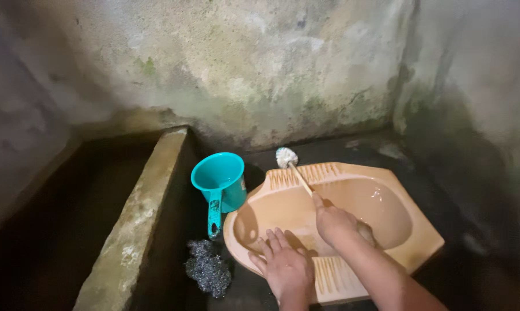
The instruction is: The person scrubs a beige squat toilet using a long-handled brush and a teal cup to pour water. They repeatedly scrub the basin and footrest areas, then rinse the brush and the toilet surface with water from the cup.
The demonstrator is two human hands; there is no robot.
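Toilet brush [287, 156]: light, stiff wooden handle, prob. slippery wet; right hand [335, 222] closed round the handle's end, bristle head up on squat pan [427, 230] rim. Left hand [286, 266] flat, fingers spread, on near rim. Teal scoop [219, 183] & steel scourer [207, 268] beside pan.

Two hands are in view: the left hand [286, 266] and the right hand [333, 220]. There is one tan squat toilet pan [381, 198], one brush [287, 157], one teal dipper [219, 181], one steel scouring pad [207, 268] and one concrete trough [139, 219].
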